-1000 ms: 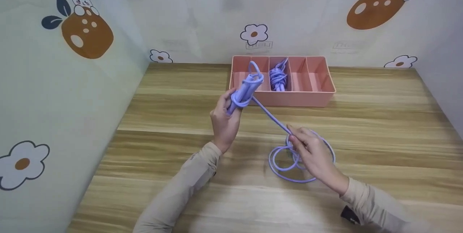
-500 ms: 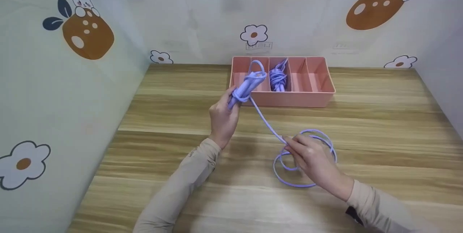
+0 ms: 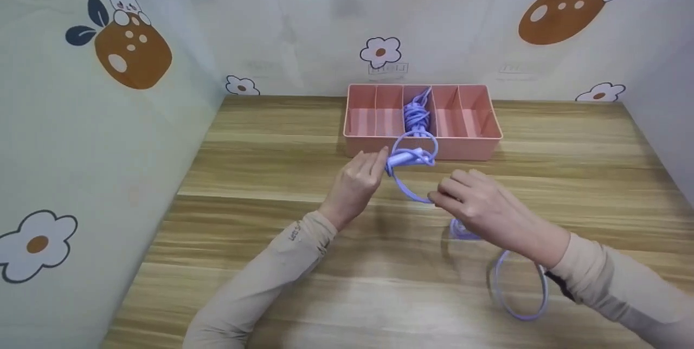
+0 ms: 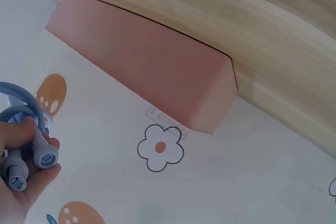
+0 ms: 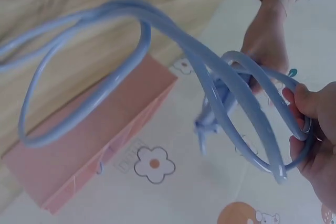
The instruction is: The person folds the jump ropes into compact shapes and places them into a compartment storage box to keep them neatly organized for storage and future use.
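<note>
My left hand (image 3: 355,189) grips the two handles of a periwinkle-blue jump rope (image 3: 407,158), with its cord wrapped around them and a loop standing up at the far end. In the left wrist view, both handle ends (image 4: 48,156) stick out between thumb and fingers. To the right, my right hand (image 3: 482,208) pinches the cord, which sags in a short curve between the hands. Loose coils of cord (image 5: 157,22) hang from the right hand in its wrist view. A second, wound-up jump rope (image 3: 417,116) lies in the middle compartment of the pink box.
The pink divided box (image 3: 434,148) stands at the back of the wooden table (image 3: 260,175), close behind the hands. Patterned walls (image 3: 303,29) enclose the back and sides. A cord loop (image 3: 523,318) dangles below the right wrist.
The left hand has turned, swinging the handles rightward and down, away from the box. My right hand has moved up and right, lifting the coils that lay on the table.
</note>
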{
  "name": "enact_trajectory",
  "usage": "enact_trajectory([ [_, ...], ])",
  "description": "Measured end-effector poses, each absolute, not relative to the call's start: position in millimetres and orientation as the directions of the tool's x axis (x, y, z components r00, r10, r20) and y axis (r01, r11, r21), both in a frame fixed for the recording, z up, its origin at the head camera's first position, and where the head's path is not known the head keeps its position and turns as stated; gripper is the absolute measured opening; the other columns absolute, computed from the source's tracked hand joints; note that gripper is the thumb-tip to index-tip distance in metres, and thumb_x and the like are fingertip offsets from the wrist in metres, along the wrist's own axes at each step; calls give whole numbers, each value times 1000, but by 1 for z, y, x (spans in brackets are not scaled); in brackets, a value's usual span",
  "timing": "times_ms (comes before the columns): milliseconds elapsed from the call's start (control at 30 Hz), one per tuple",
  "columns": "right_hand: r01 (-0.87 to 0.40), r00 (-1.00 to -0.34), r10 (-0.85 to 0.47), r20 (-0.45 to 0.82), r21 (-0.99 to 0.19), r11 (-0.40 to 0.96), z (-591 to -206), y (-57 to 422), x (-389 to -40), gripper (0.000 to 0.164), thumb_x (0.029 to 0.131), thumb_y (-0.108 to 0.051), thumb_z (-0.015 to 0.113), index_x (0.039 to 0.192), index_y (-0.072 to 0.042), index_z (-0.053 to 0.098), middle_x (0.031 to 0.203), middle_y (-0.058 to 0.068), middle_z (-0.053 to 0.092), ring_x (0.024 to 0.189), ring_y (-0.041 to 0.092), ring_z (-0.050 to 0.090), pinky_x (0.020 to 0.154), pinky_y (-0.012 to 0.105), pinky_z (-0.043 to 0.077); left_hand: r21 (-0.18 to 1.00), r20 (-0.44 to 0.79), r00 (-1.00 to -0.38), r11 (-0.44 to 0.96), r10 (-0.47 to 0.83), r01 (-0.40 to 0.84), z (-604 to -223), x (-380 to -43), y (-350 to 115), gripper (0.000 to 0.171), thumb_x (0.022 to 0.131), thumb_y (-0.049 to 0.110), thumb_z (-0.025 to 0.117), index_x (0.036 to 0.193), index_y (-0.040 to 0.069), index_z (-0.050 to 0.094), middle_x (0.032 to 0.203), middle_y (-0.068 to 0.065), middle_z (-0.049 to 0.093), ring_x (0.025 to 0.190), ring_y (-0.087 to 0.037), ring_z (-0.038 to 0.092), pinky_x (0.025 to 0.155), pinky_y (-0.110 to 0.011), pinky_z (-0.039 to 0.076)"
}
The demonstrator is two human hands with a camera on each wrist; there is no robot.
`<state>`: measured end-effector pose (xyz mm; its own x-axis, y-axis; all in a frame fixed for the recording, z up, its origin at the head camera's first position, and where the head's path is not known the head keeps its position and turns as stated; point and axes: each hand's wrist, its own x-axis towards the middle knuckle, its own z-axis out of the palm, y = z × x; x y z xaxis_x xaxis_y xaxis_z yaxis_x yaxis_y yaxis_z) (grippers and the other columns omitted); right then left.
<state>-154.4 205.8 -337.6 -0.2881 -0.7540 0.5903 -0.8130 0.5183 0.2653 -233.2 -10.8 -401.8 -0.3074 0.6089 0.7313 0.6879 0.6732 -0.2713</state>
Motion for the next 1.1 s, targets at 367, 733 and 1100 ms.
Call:
enact_trajectory([
  [367, -845, -253, -798, 547, 276, 457, -319, 219, -170, 28, 95, -8, 40, 86, -3, 66, 76, 4, 50, 65, 18, 41, 52, 26, 37, -496, 538, -154, 459, 829, 737, -395, -216, -6, 20, 85, 8, 60, 104, 3, 63, 93, -5, 67, 86, -15, 64, 86, -26, 50],
  [733, -891, -299, -809, 506, 155, 427, -312, 226, -173, 26, 70, 11, 64, 88, -8, 67, 79, 1, 53, 66, 14, 45, 47, 21, 43, -575, 423, 89, 191, 902, 796, -379, -188, 0, 21, 94, 11, 46, 106, 7, 62, 98, -4, 67, 90, -15, 64, 90, -25, 48],
  [1100, -933, -353, -723, 593, -166, 320, -324, 224, -185, 19, 91, -17, 53, 94, -7, 69, 78, -1, 55, 60, 5, 50, 52, 13, 45, -400, 624, 242, 38, 743, 916, -374, -177, -4, 20, 86, 2, 56, 104, -1, 64, 102, -11, 67, 98, -18, 63, 98, -24, 40],
])
